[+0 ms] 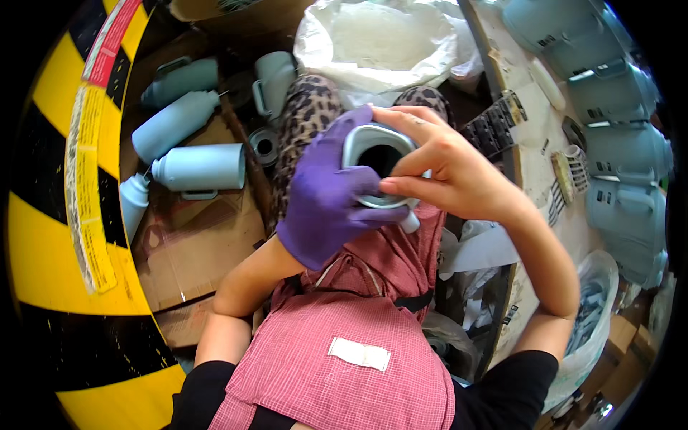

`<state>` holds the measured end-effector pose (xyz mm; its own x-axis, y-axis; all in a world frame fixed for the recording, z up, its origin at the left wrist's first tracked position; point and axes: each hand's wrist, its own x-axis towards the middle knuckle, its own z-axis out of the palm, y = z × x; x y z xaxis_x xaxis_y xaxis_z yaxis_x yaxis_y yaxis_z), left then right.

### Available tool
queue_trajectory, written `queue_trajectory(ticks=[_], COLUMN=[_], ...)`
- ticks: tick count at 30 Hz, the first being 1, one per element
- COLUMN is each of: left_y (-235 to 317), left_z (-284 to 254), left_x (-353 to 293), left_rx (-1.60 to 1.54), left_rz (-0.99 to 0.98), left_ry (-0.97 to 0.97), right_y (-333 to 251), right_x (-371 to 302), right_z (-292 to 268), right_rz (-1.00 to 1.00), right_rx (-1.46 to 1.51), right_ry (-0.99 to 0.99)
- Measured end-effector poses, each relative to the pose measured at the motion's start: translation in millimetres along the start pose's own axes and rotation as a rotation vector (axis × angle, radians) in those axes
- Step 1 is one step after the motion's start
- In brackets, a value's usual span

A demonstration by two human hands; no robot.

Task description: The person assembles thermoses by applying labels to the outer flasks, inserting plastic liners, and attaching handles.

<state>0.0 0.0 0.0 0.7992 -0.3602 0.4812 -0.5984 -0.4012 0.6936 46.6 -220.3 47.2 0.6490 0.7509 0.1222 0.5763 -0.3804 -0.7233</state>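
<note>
A light blue plastic jug (378, 131) is held over my lap with its dark, open mouth facing up. My left hand (319, 190), in a purple glove, is closed around the near left side of it, fingers across the rim. My bare right hand (451, 161) grips the jug's right side. Its thumb and a finger press together at the rim, and another finger reaches along the far edge. Whether anything small is pinched there is hidden. A short rounded blue part sticks out below the jug.
Several blue jugs (202, 167) lie on cardboard (204, 251) at the left, beside a yellow-black striped panel (43, 269). A white sack (387, 43) stands ahead. On the right, a worktable (534, 168) bears a row of blue containers (623, 154); a bag of blue pieces (591, 315) sits nearby.
</note>
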Motion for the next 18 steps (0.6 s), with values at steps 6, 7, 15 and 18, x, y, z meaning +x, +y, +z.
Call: queue_trajectory(ticks=[6,7,15,18], left_y=[-1,4,19,23], left_z=[-43,-39,-15,-11], left_x=[0,3,7,7], left_rx=[0.072,0.073,0.266,0.143], left_rz=[-0.063,-0.066,0.196,0.144], left_ry=[-0.009,-0.008,-0.243,-0.168], right_y=[-4,-2,-49,-42], right_x=[-42,-51,-41,-44], right_z=[5,8,32,29], right_rz=[0.086,0.119,0.118,0.085], right_rx=[0.502,0.334,-0.336,-0.099], right_ry=[0.468,0.525,0.239,0.252])
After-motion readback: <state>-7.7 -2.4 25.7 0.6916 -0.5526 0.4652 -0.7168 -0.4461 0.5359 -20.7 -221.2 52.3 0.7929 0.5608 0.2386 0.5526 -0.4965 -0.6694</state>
